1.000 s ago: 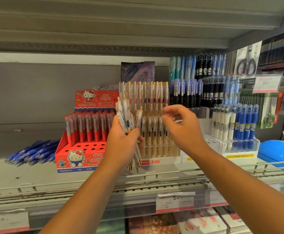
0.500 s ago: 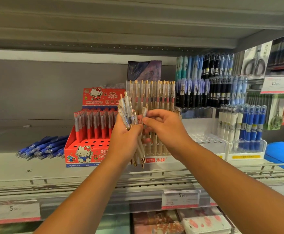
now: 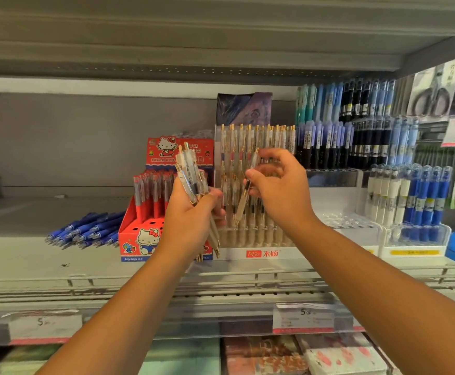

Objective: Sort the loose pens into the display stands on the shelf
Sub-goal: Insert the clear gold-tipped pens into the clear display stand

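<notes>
Pinching one pen (image 3: 242, 205), right hand (image 3: 280, 196) now pulled clear of the bundle (image 3: 191, 177), left hand (image 3: 191, 223) still gripping that bundle

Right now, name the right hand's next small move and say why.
Probably lower the single pen tip-first into a free slot of the clear stand. The right hand pinches it nearly upright, tip down, just in front of that stand's matching gold-clipped pens, while the left hand grips the bundle of pens.

Pens (image 3: 191, 180) bunched; one pen (image 3: 243, 197) seemingly tilted before stand (image 3: 258, 253).
</notes>
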The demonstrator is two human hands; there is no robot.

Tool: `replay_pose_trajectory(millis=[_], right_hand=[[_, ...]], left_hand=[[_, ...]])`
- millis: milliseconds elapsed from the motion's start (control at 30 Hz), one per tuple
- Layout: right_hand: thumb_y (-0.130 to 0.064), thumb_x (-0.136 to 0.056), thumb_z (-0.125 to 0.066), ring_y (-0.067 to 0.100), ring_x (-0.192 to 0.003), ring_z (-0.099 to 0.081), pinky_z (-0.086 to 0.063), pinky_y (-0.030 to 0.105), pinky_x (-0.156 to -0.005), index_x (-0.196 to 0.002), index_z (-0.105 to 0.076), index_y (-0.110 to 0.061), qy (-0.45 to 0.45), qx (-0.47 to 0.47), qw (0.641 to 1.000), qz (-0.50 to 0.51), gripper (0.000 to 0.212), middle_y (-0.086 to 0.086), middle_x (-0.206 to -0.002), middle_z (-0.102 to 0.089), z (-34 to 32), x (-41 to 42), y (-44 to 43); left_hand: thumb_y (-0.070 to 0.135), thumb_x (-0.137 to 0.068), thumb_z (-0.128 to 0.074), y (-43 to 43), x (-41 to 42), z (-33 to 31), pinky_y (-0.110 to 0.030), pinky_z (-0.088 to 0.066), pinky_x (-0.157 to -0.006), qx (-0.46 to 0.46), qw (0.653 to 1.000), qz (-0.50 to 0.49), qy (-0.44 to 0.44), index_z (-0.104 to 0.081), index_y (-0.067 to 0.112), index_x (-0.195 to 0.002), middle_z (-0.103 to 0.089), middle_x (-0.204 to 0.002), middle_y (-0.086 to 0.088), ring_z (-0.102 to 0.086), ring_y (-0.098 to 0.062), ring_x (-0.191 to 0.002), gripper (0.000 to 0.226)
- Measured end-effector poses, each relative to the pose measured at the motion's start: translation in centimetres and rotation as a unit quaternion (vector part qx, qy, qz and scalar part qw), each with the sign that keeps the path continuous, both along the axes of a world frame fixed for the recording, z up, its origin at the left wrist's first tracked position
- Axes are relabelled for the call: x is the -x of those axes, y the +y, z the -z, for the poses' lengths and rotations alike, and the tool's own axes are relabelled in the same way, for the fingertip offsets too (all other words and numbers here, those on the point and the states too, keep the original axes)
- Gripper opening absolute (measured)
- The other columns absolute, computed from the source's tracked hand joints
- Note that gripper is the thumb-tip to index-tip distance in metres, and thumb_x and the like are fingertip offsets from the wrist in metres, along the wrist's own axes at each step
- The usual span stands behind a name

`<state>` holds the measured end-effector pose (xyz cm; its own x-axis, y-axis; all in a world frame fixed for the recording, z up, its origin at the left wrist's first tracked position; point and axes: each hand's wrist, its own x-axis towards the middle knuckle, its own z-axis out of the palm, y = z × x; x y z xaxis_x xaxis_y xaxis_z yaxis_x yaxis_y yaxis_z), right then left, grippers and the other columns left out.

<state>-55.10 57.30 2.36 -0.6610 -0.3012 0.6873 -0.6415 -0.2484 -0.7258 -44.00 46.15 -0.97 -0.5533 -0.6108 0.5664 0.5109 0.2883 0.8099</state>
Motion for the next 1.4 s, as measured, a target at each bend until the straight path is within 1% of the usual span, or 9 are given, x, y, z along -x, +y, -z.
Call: replay_pose_trajectory(millis=[167,333,500,600,867,1000,1133,1233,1400], right_hand=[[-0.018,-0.086,-0.074,0.01,-0.073,-0.071,-0.062,0.032,-0.062,-0.106,-0.054,-0.032,0.058,-0.008,0.998,0.025,0.031,-0.007,-0.088,-0.066,0.6,-0.2,-1.3],[-0.022,-0.085,-0.075,0.01,-0.07,-0.069,-0.061,0.037,-0.064,-0.105,-0.053,-0.032,0.092,-0.064,0.993,0.036,0.032,-0.008,-0.085,-0.065,1.0,-0.2,-2.5],[-0.021,-0.081,-0.079,0.004,-0.066,-0.064,-0.056,0.027,-0.061,-0.097,-0.054,-0.028,0.137,-0.158,0.977,0.036,0.031,-0.007,-0.074,-0.063,2.0,-0.2,-2.9],[-0.02,-0.083,-0.078,0.005,-0.066,-0.062,-0.055,0.027,-0.059,-0.096,-0.051,-0.026,0.16,-0.184,0.968,0.059,0.031,-0.006,-0.074,-0.062,2.3,-0.2,-2.8],[-0.014,-0.089,-0.065,0.007,-0.07,-0.062,-0.057,0.034,-0.064,-0.102,-0.057,-0.03,0.178,-0.199,0.962,0.056,0.022,-0.009,-0.078,-0.063,2.2,-0.7,-1.7],[-0.015,-0.094,-0.058,0.001,-0.082,-0.06,-0.052,0.024,-0.072,-0.111,-0.065,-0.029,0.13,-0.151,0.979,0.053,0.023,-0.017,-0.092,-0.062,2.0,-1.2,-0.9],[-0.019,-0.091,-0.064,0.011,-0.082,-0.068,-0.058,0.031,-0.069,-0.098,-0.069,-0.028,-0.023,-0.09,0.995,-0.049,0.012,-0.008,-0.09,-0.069,1.3,-2.3,-0.1],[-0.015,-0.086,-0.072,0.01,-0.068,-0.067,-0.056,0.023,-0.061,-0.093,-0.072,-0.019,-0.037,-0.094,0.991,-0.092,0.008,-0.004,-0.081,-0.072,1.1,-2.9,0.4],[-0.013,-0.084,-0.074,0.009,-0.066,-0.065,-0.054,0.021,-0.06,-0.095,-0.07,-0.01,-0.081,-0.097,0.986,-0.108,0.012,0.002,-0.083,-0.071,1.2,-2.9,1.2]], left_hand=[[0.014,-0.096,-0.061,-0.2,0.0,0.0,-0.03,-0.058,-0.054,-0.015,1.0,-0.011,-0.005,-0.051,0.024,-0.124,-0.072,-0.087,-0.005,-0.065,-0.013,-0.058,0.031],[0.016,-0.096,-0.062,-0.1,0.0,0.2,-0.026,-0.056,-0.054,0.019,0.999,-0.026,-0.007,-0.053,0.022,-0.125,-0.073,-0.092,-0.002,-0.064,-0.012,-0.058,0.031],[0.01,-0.097,-0.058,-0.2,0.0,0.0,-0.029,-0.055,-0.051,-0.007,1.0,-0.019,0.015,-0.052,0.013,-0.122,-0.07,-0.09,-0.014,-0.058,-0.014,-0.053,0.027],[0.012,-0.097,-0.057,-0.2,0.1,0.1,-0.03,-0.054,-0.05,-0.016,1.0,-0.013,0.012,-0.053,0.01,-0.12,-0.069,-0.095,-0.018,-0.058,-0.015,-0.052,0.023],[0.012,-0.098,-0.059,0.1,-0.1,0.3,-0.033,-0.055,-0.053,0.008,0.999,0.052,-0.002,-0.054,0.011,-0.116,-0.072,-0.083,-0.006,-0.064,-0.02,-0.059,0.019],[0.009,-0.095,-0.063,0.5,-0.1,0.2,-0.033,-0.056,-0.053,0.027,0.997,0.069,-0.015,-0.056,0.017,-0.115,-0.072,-0.088,-0.009,-0.065,-0.021,-0.06,0.023],[0.006,-0.093,-0.064,0.9,0.0,0.1,-0.033,-0.057,-0.053,0.051,0.995,0.08,-0.034,-0.058,0.023,-0.114,-0.073,-0.081,-0.002,-0.066,-0.021,-0.058,0.028],[0.003,-0.094,-0.062,1.0,0.1,0.1,-0.034,-0.056,-0.054,0.054,0.993,0.092,-0.046,-0.059,0.018,-0.117,-0.071,-0.075,-0.004,-0.064,-0.021,-0.059,0.028],[0.003,-0.094,-0.061,1.2,0.0,0.2,-0.033,-0.055,-0.055,0.056,0.989,0.128,-0.058,-0.06,0.017,-0.117,-0.071,-0.08,-0.005,-0.064,-0.023,-0.061,0.027]])
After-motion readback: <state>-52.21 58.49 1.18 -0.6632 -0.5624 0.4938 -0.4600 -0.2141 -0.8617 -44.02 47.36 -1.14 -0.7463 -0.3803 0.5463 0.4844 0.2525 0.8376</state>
